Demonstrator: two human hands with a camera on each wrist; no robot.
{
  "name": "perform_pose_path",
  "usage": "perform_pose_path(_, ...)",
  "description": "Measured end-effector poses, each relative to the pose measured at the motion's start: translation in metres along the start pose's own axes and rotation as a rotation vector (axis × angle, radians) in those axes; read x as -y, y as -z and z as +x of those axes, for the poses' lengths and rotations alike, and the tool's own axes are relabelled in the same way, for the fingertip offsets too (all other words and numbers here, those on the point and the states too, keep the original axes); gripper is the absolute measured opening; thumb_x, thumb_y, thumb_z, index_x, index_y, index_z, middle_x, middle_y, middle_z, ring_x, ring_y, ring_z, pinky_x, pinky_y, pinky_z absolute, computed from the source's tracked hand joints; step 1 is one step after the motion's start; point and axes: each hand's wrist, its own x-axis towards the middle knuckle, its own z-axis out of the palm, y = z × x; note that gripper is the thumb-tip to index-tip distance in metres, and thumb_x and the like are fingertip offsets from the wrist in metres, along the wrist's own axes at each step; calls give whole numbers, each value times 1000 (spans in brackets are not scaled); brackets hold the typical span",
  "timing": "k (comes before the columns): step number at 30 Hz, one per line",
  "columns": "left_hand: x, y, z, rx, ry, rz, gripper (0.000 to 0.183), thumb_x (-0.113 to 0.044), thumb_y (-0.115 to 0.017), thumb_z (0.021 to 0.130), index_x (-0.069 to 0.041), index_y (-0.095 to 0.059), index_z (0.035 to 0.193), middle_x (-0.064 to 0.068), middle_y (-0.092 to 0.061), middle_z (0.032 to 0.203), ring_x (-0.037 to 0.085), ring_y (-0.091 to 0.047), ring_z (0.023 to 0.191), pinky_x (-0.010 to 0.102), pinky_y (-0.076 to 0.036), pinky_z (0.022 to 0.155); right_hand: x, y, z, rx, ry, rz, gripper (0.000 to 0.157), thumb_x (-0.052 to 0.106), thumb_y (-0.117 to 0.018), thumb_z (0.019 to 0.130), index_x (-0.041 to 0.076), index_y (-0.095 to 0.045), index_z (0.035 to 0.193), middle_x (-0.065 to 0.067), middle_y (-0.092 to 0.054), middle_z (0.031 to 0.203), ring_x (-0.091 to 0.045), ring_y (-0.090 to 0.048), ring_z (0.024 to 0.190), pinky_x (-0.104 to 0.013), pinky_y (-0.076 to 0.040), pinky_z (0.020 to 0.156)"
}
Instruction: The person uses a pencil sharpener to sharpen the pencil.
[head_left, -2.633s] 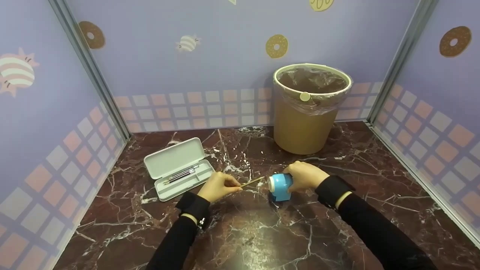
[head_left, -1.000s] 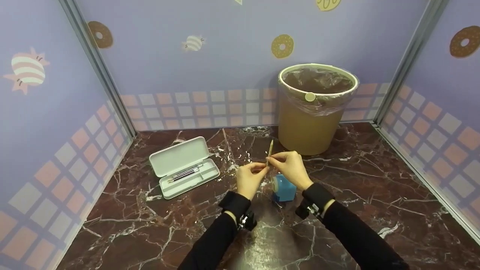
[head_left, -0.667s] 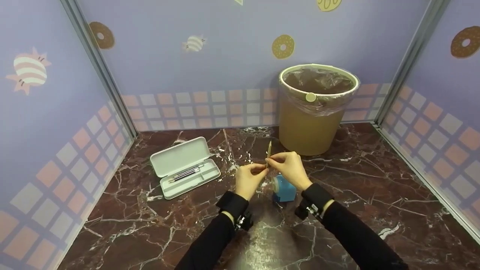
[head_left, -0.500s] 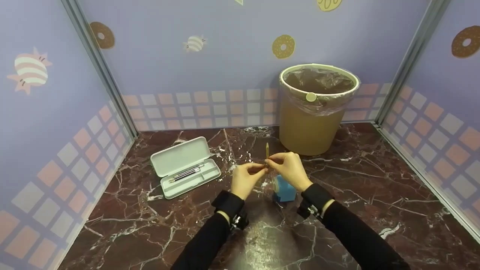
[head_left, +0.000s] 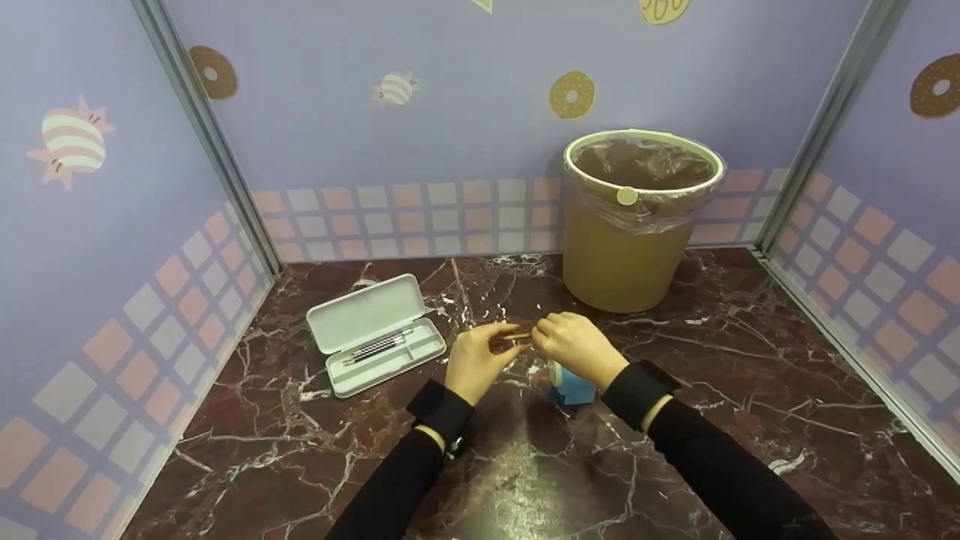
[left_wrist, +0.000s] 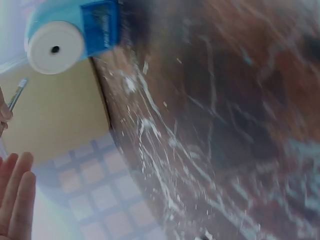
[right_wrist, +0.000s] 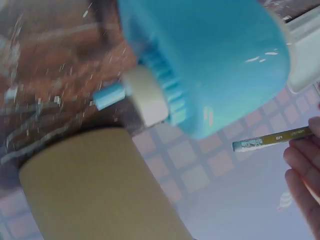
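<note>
A short yellow-brown pencil point(right_wrist: 272, 138) lies level between my hands, its eraser end bare in the right wrist view. My right hand point(head_left: 577, 343) pinches it with bent fingers. My left hand point(head_left: 476, 364) is around its other end, thumb and forefinger apart. In the left wrist view the left fingers point(left_wrist: 17, 197) are fairly straight beside the pencil. Just under the right hand stands a blue pencil sharpener point(head_left: 576, 386). Its round white face with a dark hole shows in the left wrist view, its crank in the right. Whether the left fingertips touch the pencil is unclear.
On the left of the dark marble table point(head_left: 300, 465) lies an open pencil case point(head_left: 365, 311) with several pencils point(head_left: 375, 349) inside. A tan bin point(head_left: 626, 247) with a clear liner stands behind the sharpener. Patterned walls enclose the back and sides.
My right hand has left the sharpener and taken hold of the pencil. The pencil stood upright between both hands, then tipped level. My left hand has drawn slightly back left and its fingers have spread.
</note>
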Motion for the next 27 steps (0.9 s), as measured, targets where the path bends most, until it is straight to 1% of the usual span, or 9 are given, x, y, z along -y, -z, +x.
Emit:
perform_pose_path(3,0,1,-2,-7,-106,159,26,-12,-84,81,-7,-79,106,8,-81,100,21,-78,84,34,-61,75,0,0,-1,10,60,-38,9,15,-80,78,10,-74,81,0,-70,78,-14,-65,70,-25,-52,65)
perform_pose_path(5,1,1,-2,-16,-154,232,23,-14,-84,81,-10,-80,103,5,-81,97,18,-77,83,32,-60,74,1,0,-1,19,80,-45,7,15,-79,79,10,-74,82,1,-71,79,-14,-65,71,-25,-52,66)
perform_pose_path(7,2,0,-3,-20,-179,264,20,-15,-85,80,-11,-81,99,3,-82,95,17,-77,82,32,-59,73,3,0,-1,25,93,-48,6,15,-78,80,11,-75,83,1,-71,81,-14,-66,72,-25,-52,67)
perform_pose_path(11,5,-1,-5,-27,-218,287,15,-15,-84,82,-12,-82,96,2,-82,92,16,-77,80,32,-59,74,6,1,-1,35,98,-54,7,18,-78,79,13,-74,82,2,-69,80,-13,-65,72,-24,-52,67)
perform_pose_path(14,7,-2,-6,-34,-224,288,14,-16,-83,82,-12,-82,95,1,-82,91,17,-77,80,33,-59,76,8,0,-1,31,95,-57,8,19,-77,78,13,-73,82,3,-68,78,-12,-65,71,-24,-51,67)
perform_pose_path(17,7,-2,-7,-44,-202,288,13,-17,-83,83,-14,-82,95,0,-82,90,17,-76,79,35,-58,76,8,-1,-2,16,81,-30,7,18,-77,78,13,-73,82,3,-68,79,-13,-65,73,-24,-52,69)
perform_pose_path(21,8,1,-8,-59,-186,273,12,-18,-83,83,-15,-82,94,0,-81,89,18,-75,78,34,-58,73,4,-4,-5,-28,21,79,10,19,-80,80,12,-73,83,2,-70,81,-14,-66,75,-25,-54,69)
perform_pose_path(24,10,4,-9,-69,-180,234,11,-17,-82,84,-13,-82,94,2,-81,88,18,-76,77,33,-58,71,-1,-9,-11,-65,-44,172,16,22,-83,80,11,-74,87,1,-72,84,-15,-67,76,-27,-57,69)
perform_pose_path(27,13,6,-13,-80,-160,195,11,-16,-82,84,-11,-82,94,4,-81,87,20,-76,76,32,-59,70,-5,-12,-19,-78,-89,225,20,23,-85,80,9,-76,91,-1,-73,86,-17,-68,77,-29,-58,68)
